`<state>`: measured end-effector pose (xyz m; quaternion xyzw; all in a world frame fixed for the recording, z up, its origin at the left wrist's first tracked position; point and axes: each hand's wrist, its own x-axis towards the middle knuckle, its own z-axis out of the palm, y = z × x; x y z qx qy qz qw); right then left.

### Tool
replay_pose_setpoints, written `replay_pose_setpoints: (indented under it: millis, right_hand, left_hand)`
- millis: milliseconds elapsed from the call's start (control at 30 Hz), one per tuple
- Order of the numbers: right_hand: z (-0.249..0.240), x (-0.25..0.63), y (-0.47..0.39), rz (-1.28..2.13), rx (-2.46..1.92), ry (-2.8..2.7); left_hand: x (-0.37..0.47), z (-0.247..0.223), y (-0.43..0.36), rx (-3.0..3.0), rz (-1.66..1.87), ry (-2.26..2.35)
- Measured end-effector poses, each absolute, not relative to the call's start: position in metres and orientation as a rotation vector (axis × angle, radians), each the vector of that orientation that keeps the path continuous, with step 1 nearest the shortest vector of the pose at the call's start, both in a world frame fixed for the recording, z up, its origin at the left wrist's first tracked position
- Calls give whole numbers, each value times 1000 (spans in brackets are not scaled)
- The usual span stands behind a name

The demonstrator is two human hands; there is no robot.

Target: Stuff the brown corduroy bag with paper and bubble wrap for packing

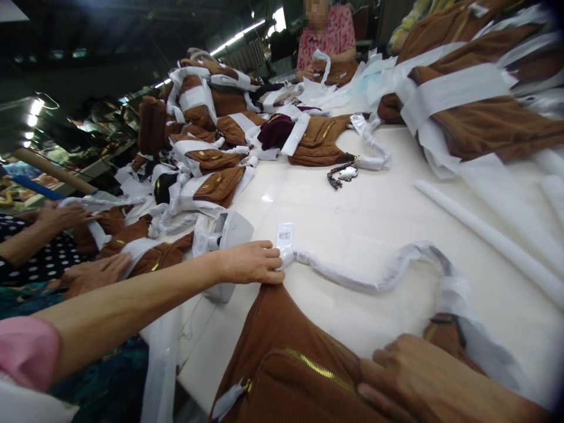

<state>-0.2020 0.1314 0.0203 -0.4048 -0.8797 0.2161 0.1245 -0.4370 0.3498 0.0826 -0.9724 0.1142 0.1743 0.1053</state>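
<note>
A brown corduroy bag [304, 364] with a gold zipper lies at the front edge of the white table. Its strap [365, 282], wrapped in white film, curves over the tabletop to the right. My left hand [253, 262] has its fingers closed at the bag's upper left corner, where the strap begins. Just beyond those fingers is a white tag [285, 236] in clear plastic. My right hand [409, 367] rests on the bag's right side, near the zipper's end, fingers bent against the fabric; whether it pinches the cloth is unclear.
A grey tape dispenser [233, 232] stands left of the tag. Brown bags [317, 138] with white wrapping are piled along the back and left. Another person's hands [94, 273] work at the left. A person in a pink top sits across the white table [335, 208]. White sheets lie right.
</note>
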Motion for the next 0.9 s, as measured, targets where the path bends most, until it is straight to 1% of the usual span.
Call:
replay_pose_setpoints:
  millis: [133,233,300,433,533,633,733,833,900]
  right_hand:
    - [24,-200,135,752,-1280,-2613]
    - [26,-197,136,806,-1370,-2594]
    - [27,-197,134,807,-1442,-2571]
    - [31,-198,125,783,-1606,-2515]
    - [37,-198,121,794,-1695,-2472]
    - [46,-192,132,811,-1773,-2469]
    - [54,-182,156,745,-1930,-2458]
    - [62,-172,172,778,-2088,-2424]
    - [68,-167,169,854,-2095,-2377]
  left_hand:
    - [-434,77,345,-2877,516,238]
    - [-436,75,330,-2949,437,26]
    - [-441,73,311,-3043,212,-343]
    - [-459,60,257,-3006,-435,-1424]
    - [-475,44,221,-3082,-601,-1963]
    - [-475,31,206,-3228,-873,-2107]
    - [-457,27,213,-3134,-1213,-2104]
    - [-438,26,227,-3089,-1321,-2141]
    - [-432,25,231,-3126,-1329,-2144]
